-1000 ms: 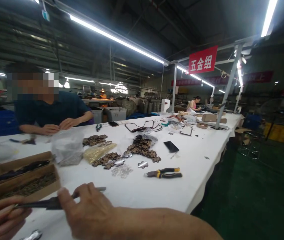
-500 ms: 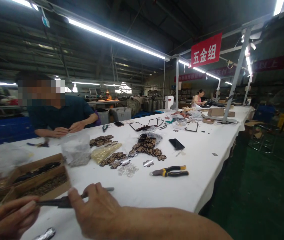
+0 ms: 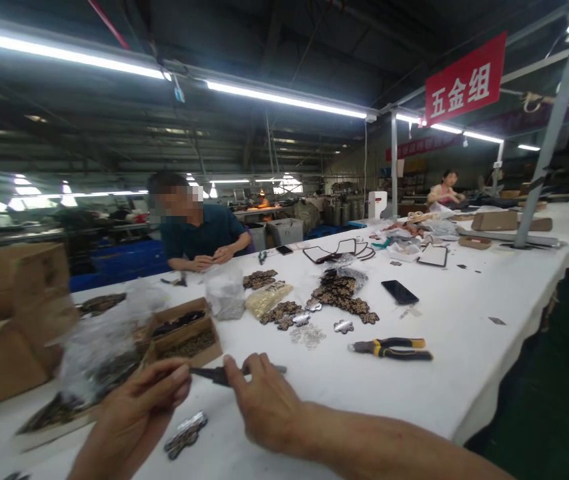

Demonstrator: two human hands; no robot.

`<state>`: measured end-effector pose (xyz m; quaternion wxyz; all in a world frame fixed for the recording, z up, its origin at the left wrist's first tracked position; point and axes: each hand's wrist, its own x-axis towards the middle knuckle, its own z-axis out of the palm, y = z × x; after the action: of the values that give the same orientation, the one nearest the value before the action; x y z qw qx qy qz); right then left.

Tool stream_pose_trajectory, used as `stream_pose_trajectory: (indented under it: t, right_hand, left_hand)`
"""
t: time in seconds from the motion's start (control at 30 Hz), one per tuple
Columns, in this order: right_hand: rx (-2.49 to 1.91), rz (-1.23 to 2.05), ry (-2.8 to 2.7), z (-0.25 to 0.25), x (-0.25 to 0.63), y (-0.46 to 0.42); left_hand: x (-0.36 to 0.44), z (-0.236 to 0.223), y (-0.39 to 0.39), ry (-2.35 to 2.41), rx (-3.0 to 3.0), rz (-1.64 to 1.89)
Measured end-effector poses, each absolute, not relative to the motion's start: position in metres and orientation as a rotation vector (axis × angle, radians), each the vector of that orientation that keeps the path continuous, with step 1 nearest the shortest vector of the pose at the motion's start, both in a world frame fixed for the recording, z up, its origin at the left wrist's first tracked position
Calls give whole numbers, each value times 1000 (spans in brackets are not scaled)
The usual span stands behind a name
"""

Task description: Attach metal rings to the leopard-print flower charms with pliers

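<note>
My right hand (image 3: 269,403) is wrapped round dark narrow-jawed pliers (image 3: 217,375), whose jaws point left and whose grey handle end sticks out beyond my fingers. At the tip of the jaws, my left hand (image 3: 157,393) is closed in a pinch; what lies between its fingertips is too small and hidden to name. Below my hands lie a few patterned flower-shaped pieces (image 3: 184,435) with a shiny silver strip on them. Farther off, another silver-faced flower piece (image 3: 343,327) rests beside a scatter of small clear bits (image 3: 307,337).
Yellow-and-black pliers (image 3: 394,348) and a phone (image 3: 400,292) lie to the right. Flower pieces (image 3: 334,293) are heaped mid-table near a yellowish bag (image 3: 267,298). Left stand a divided cardboard box (image 3: 218,345), plastic bags and a large carton (image 3: 39,333). A co-worker (image 3: 204,233) sits across.
The view has swung left, so the table and my hands appear farther right. More of my left hand and the large carton now show. Both hands keep their hold at the pliers.
</note>
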<state>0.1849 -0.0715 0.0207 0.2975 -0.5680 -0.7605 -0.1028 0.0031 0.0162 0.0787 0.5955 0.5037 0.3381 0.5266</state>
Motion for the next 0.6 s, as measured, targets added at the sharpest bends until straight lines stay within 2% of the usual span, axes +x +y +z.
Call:
stream_pose_trajectory:
  t: [0.3, 0.47, 0.6]
  right_hand:
    - [-1362, -78, -1900, -9, 167, -82]
    - [-1254, 67, -1796, 3, 171, -83]
    - [-1055, 334, -1624, 18, 183, -76]
  left_hand:
    - [-8, 68, -20, 563, 1281, 1191]
    - [-5, 61, -23, 601, 1294, 1227]
    - [5, 49, -23, 746, 1417, 1195]
